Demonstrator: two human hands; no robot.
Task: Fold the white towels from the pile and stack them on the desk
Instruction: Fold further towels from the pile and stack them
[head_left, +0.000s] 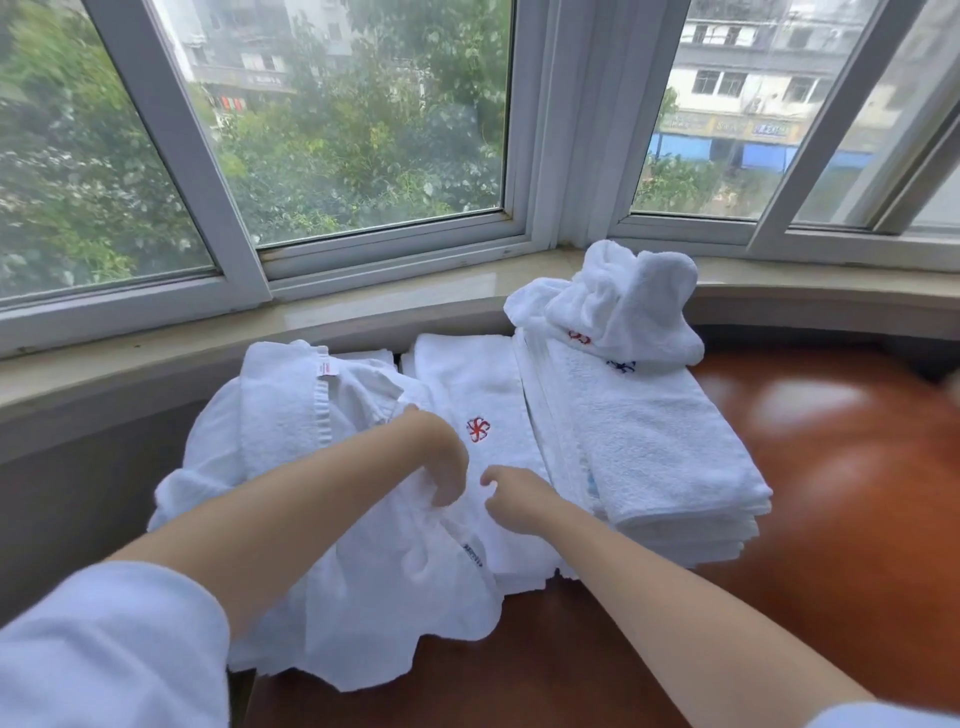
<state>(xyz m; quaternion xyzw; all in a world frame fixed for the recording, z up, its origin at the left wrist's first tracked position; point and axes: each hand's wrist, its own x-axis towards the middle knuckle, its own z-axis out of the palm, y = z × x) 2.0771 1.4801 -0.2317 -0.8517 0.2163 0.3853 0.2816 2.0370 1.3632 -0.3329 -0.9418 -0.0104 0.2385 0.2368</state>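
Now left hand (441, 457) grips loose towel (332, 597) beside folded stack (665, 457)

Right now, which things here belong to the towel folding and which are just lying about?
Job: loose towel pile, folded stack, flat towel with red mark, desk, left hand, right hand.
Lying about: window, windowsill.

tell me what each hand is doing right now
Left hand: fingers curled, gripping the loose white towel.
Right hand: fingers curled, whether it holds cloth cannot be told.
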